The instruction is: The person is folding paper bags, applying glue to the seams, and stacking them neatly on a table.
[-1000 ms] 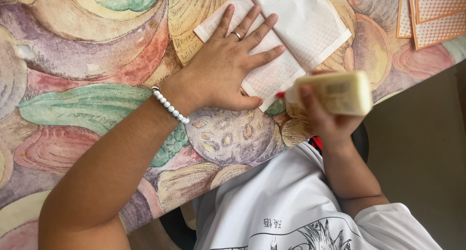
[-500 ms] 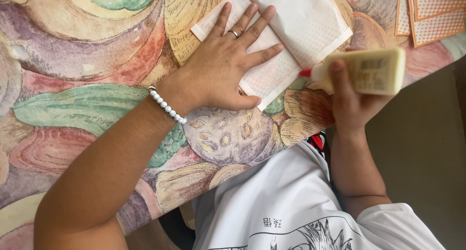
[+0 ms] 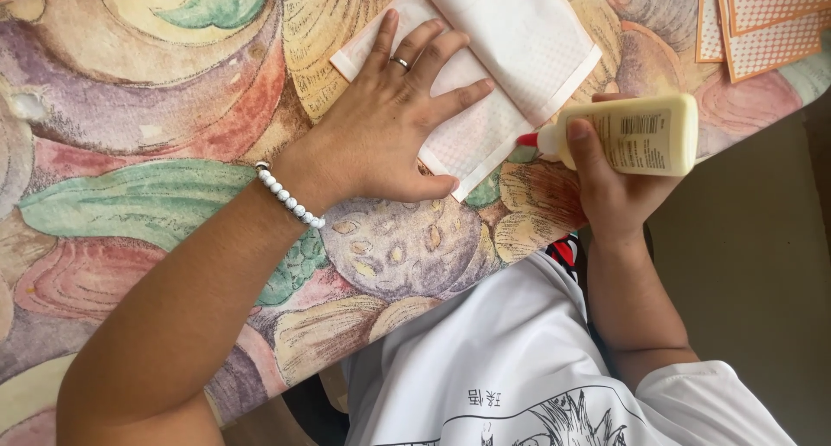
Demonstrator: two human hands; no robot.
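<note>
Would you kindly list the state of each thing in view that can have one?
left hand: flat, fingers spread, pressing the white paper.
white paper: folded, lying on the table.
right hand: closed around the glue bottle.
glue bottle: held sideways, red tip beside the paper's edge.
dotted orange sheets: lying loose, overlapping.
bead bracelet: on the left wrist.

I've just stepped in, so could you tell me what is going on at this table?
A person sits at a table covered by a shell-patterned cloth. The left hand lies flat on a white paper bag, pinning it down. The right hand holds a pale yellow glue bottle sideways, its red tip at the bag's lower edge. Orange-dotted paper sheets lie at the far corner.
</note>
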